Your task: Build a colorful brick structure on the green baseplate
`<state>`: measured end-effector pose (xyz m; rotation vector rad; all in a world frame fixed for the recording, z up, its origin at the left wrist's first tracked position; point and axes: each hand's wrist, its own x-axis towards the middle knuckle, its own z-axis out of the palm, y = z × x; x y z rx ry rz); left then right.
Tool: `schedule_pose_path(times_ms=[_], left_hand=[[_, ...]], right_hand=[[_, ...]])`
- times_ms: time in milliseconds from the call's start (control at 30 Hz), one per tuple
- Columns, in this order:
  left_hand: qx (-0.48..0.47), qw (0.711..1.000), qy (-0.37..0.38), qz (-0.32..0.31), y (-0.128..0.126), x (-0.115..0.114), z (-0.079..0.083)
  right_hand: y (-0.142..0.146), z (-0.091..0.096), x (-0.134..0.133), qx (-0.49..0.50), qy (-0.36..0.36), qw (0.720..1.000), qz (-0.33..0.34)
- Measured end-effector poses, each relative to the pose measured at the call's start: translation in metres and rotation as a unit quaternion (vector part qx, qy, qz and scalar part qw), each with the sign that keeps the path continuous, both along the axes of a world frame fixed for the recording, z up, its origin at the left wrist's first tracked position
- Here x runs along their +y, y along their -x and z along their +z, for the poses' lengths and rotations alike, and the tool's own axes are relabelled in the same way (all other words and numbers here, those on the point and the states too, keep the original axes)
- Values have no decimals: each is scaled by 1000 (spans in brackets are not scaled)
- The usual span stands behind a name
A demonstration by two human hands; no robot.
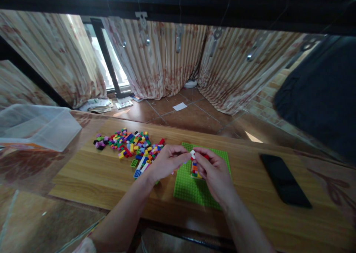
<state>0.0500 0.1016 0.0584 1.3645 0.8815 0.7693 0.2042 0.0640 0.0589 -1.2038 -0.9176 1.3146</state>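
Right hand [216, 168]: fingertips pinched on white brick [193, 154]
Left hand [166, 163]: fingertips pinched on it too
Green board [185, 189]: under right hand

Plastic baseplate [185, 188], smooth wooden tabletop [89, 169]

Striped, floral-patterned curtains [172, 64] hang beyond the wooden worktop [80, 175], with daylight entering through a glazed opening [100, 56] at left. On the brown tiled floor [155, 110], 1 white sheet [179, 106] lies near the curtains; 1 sunlit patch [253, 137] glows farther right.
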Motion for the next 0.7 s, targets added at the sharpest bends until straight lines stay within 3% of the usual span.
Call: schedule_pose_path(times_ms=[133, 400, 700], left_hand=[[12, 1000, 7, -23, 0, 1, -3], [11, 1000, 19, 3, -3, 0, -1], [-15, 999, 12, 45, -10, -8, 2]], right_hand=[[3, -1, 1, 77, 37, 996, -15], [6, -3, 0, 14, 34, 999, -9], [6, -3, -1, 34, 11, 999, -39]])
